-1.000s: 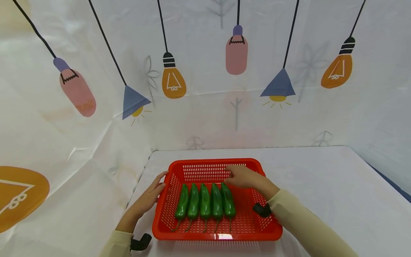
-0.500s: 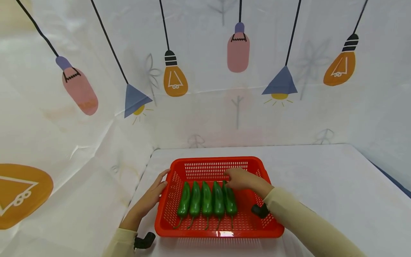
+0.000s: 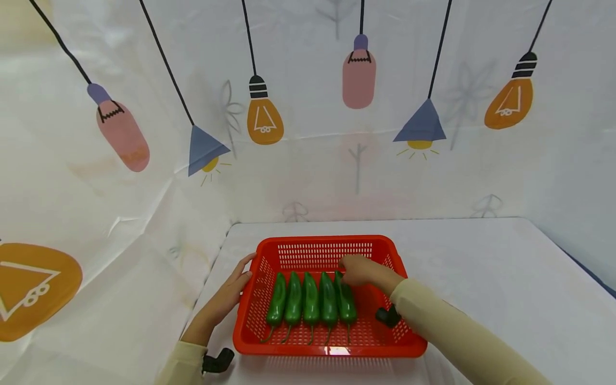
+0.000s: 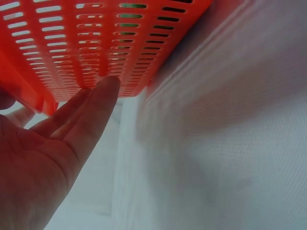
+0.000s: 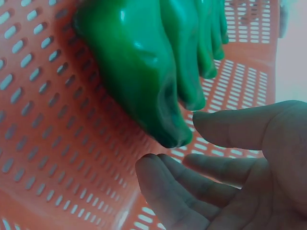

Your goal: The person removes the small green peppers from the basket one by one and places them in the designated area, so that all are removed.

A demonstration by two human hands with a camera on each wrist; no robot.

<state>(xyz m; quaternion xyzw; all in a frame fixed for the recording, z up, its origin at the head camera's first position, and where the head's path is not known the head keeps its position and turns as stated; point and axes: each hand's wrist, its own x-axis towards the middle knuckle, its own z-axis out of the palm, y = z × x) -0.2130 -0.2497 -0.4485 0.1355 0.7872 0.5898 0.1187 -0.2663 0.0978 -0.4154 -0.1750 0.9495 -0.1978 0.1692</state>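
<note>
Several glossy green chili peppers (image 3: 310, 302) lie side by side in a red plastic basket (image 3: 284, 350), stems toward the front. My right hand (image 3: 362, 270) is inside the basket at the far tip of the rightmost pepper (image 3: 345, 306). In the right wrist view, its thumb and fingers stand spread on either side of that pepper's tip (image 5: 175, 136), with a gap around it. My left hand (image 3: 227, 294) rests at the basket's left rim. From the left wrist view, its straight fingers (image 4: 98, 108) touch the slotted outer wall (image 4: 100, 43).
The basket stands on a white-covered table (image 3: 481, 278). A white wall sheet (image 3: 308, 176) with printed lamps closes off the back and left. Bare basket floor (image 3: 370, 299) shows right of the peppers. Each wrist wears a black device (image 3: 217, 361).
My right hand has lowered slightly toward the rightmost pepper, and its fingers have drawn in around the tip. My left hand stays at the rim. The head view has shifted slightly.
</note>
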